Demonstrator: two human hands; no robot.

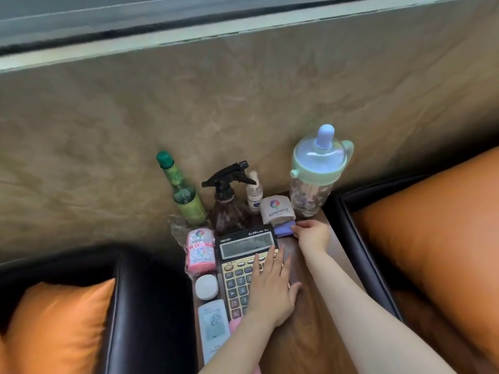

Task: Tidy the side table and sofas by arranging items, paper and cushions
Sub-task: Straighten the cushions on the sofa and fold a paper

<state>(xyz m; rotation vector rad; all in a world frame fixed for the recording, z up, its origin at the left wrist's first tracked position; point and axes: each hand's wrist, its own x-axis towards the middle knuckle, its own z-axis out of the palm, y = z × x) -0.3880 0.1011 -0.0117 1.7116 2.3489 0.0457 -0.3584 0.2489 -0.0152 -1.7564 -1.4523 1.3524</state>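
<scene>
Right hand (310, 234) pinches purple clip (284, 230) at far end; left hand (270, 282) flat on calculator (244, 265), long axis near-far.

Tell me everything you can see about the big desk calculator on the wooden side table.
The black-and-beige desk calculator lies flat on the wooden side table, its grey display blank and tilted toward the camera. Rows of beige, grey and red keys fill its lower face. The left hand rests flat across its right-hand keys, fingers straight. A pink wrapped roll and a white oval case sit along its left edge.
</scene>
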